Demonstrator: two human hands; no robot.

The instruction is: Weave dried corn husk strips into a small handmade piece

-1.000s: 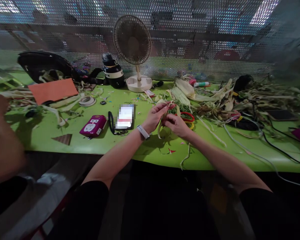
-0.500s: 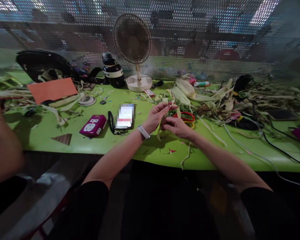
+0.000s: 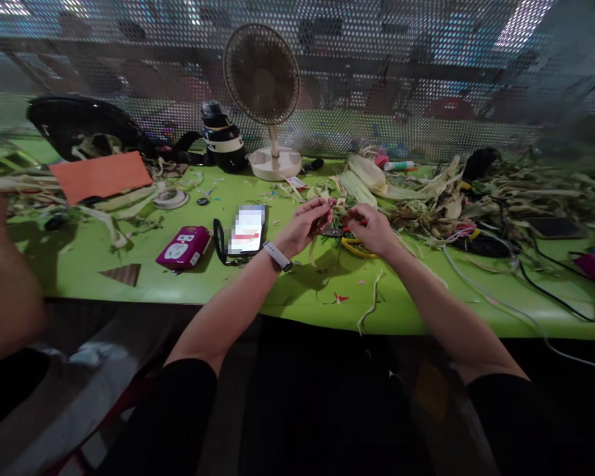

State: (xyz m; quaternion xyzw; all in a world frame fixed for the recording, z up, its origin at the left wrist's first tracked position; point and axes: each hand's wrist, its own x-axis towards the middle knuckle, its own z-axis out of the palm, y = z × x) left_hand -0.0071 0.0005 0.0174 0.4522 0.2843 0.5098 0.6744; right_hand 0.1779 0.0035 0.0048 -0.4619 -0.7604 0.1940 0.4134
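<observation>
My left hand (image 3: 308,225), with a pale watch strap (image 3: 277,256) on its wrist, pinches a pale strip of corn husk (image 3: 312,251) that hangs below the fingers. Close to its right, my right hand (image 3: 371,230) has its fingers curled on the red handle of a pair of scissors (image 3: 357,249). The yellow handle shows beneath that hand, and the dark blades point left towards my left hand. Part of the red handle is hidden by the fingers. Behind both hands lie larger husk leaves (image 3: 361,178).
A heap of dried husks (image 3: 441,198) and cables (image 3: 500,307) spreads to the right. Left of my hands are a phone (image 3: 248,228), a magenta power socket (image 3: 184,248) and tape (image 3: 171,198). A fan (image 3: 275,162) and bottle (image 3: 224,142) stand behind. Another person's arm (image 3: 10,284) is at far left.
My right hand has moved away from the husk strip and up onto the scissors, which have shifted left and turned. My left hand still holds the strip, slightly further left.
</observation>
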